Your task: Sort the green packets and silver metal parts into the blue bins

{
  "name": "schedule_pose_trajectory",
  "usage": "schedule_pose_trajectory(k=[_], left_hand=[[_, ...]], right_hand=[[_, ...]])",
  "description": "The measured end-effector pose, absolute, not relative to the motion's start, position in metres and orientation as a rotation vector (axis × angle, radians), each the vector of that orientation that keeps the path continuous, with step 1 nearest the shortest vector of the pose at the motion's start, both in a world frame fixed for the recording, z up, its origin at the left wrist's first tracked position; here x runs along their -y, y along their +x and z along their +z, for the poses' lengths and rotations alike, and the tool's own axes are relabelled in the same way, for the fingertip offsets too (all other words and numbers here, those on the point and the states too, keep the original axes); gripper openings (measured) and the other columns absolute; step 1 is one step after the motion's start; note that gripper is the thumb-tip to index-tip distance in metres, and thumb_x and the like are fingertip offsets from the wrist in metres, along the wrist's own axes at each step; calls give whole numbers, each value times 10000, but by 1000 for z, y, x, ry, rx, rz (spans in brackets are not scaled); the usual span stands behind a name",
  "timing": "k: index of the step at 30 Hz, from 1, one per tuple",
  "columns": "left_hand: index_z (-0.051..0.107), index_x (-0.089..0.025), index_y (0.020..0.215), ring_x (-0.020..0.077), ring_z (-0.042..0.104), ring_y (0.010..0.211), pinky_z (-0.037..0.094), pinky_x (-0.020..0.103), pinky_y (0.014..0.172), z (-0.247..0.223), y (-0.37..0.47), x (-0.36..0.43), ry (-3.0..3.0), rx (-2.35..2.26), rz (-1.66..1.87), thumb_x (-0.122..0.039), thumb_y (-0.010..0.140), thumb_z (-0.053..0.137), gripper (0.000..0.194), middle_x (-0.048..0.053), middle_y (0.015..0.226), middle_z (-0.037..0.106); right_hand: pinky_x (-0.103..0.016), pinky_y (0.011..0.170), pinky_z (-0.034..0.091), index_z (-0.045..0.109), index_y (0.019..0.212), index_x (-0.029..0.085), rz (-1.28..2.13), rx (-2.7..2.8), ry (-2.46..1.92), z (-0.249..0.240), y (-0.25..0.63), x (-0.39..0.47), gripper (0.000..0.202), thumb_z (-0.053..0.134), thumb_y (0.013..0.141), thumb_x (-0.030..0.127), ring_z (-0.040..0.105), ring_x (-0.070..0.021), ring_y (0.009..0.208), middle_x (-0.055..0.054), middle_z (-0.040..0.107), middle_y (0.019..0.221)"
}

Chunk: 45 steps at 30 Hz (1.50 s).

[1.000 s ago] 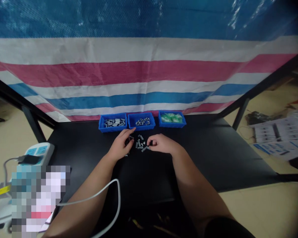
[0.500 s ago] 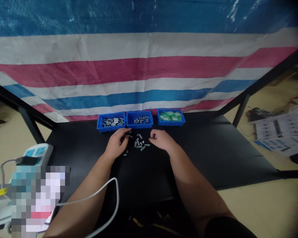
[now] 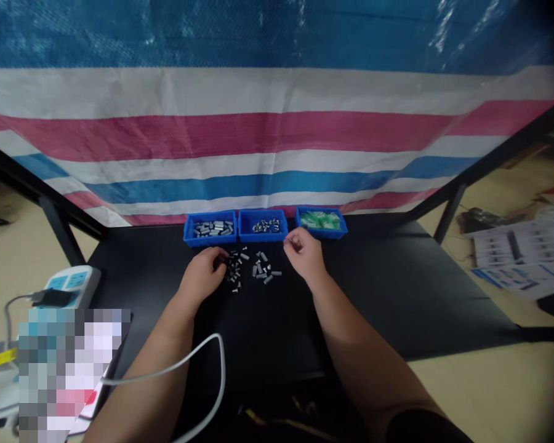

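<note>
My left hand (image 3: 204,271) rests at the left edge of a scatter of small screws (image 3: 235,271), its fingers bent, with a gap between thumb and fingertips and nothing visible held. My right hand (image 3: 306,253) hovers in front of the middle and right bins, thumb and fingers pinched; whatever they hold is too small to make out. Between both hands lie several grey metal cylinders (image 3: 261,269), loose on the black table (image 3: 268,332). Behind them stand a blue bin of similar cylinders (image 3: 211,241), a blue bin of small metal parts (image 3: 263,236) and a blue bin of green-and-clear packets (image 3: 325,233).
A striped plastic sheet (image 3: 268,135) hangs behind the bins. At left sit a white power strip (image 3: 78,284) and a blurred-out flat item (image 3: 80,369). A white cable (image 3: 221,363) loops across my left forearm. Black frame legs (image 3: 447,215) flank the table.
My right hand has moved up and slightly right, from beside the cylinders toward the bins. My left hand has drawn back leftward, uncovering more of the screws.
</note>
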State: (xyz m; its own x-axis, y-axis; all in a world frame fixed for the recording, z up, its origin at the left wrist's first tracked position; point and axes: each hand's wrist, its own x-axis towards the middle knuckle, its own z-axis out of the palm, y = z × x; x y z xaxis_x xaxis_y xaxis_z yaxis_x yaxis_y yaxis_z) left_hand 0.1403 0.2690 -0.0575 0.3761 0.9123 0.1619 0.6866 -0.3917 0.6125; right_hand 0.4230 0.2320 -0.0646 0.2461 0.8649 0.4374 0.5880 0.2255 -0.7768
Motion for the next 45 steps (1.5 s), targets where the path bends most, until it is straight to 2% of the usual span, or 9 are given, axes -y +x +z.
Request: schedule_pose_trajectory(k=[5,8,10,14,17,22,27,34,45], left_hand=[[704,-197,1000,218,647,848,505,350,802,-54,136,-267,2193,-1415,532,-136,792,540,272,63,969,681],[698,-199,1009,222,652,863,502,351,807,-52,137,-267,2177,-1403,474,-142,797,542,270,62,952,694],[698,-204,1021,220,655,854,499,349,799,-51,137,-266,2176,-1396,451,-146,802,544,274,58,944,703],[699,-214,1037,217,661,828,494,346,761,-49,136,-263,2195,-1362,454,-139,800,552,288,61,958,719],[702,-220,1033,221,669,819,491,345,742,-47,136,-258,2226,-1331,474,-131,790,564,293,64,969,722],[703,-223,1025,202,638,745,473,321,674,-44,139,-252,2281,-1300,467,-177,792,604,257,46,876,664],[687,-207,1046,214,631,771,501,353,727,-43,139,-251,2294,-1217,369,-278,758,691,296,50,915,627],[666,-225,1044,233,649,847,504,357,755,-45,136,-253,2275,-1147,352,-298,727,746,335,50,954,668],[686,-228,965,192,646,702,465,310,634,-49,136,-257,2220,-1187,416,-182,759,642,216,25,819,700]], right_hand=[[-319,720,541,641,1087,228,188,1438,-1241,-63,413,-232,207,634,880,243,604,-156,715,-31,629,914],[-361,802,558,648,1269,249,132,1557,-1268,-64,409,-235,392,656,877,257,623,-188,852,-89,611,1146],[-362,804,555,633,1341,266,136,1607,-1349,-65,407,-237,459,646,882,264,619,-197,882,-99,594,1197],[-310,718,512,734,1102,231,211,1638,-1499,-64,409,-235,239,599,907,255,586,-172,738,-45,616,893],[-277,658,455,720,914,216,402,1762,-1546,-59,412,-229,126,600,907,253,553,-150,652,-3,591,712],[-252,646,404,713,879,228,674,2025,-1516,-55,413,-223,71,648,860,206,563,-123,647,16,671,737],[-240,655,400,725,879,219,756,2081,-1524,-59,413,-225,98,649,848,164,586,-106,629,23,703,742],[-229,611,380,707,864,197,746,1953,-1521,-66,418,-230,88,620,877,199,543,-97,587,21,668,698],[-276,616,482,717,934,205,504,1667,-1410,-66,415,-231,172,621,927,348,568,-135,617,-32,688,787]])
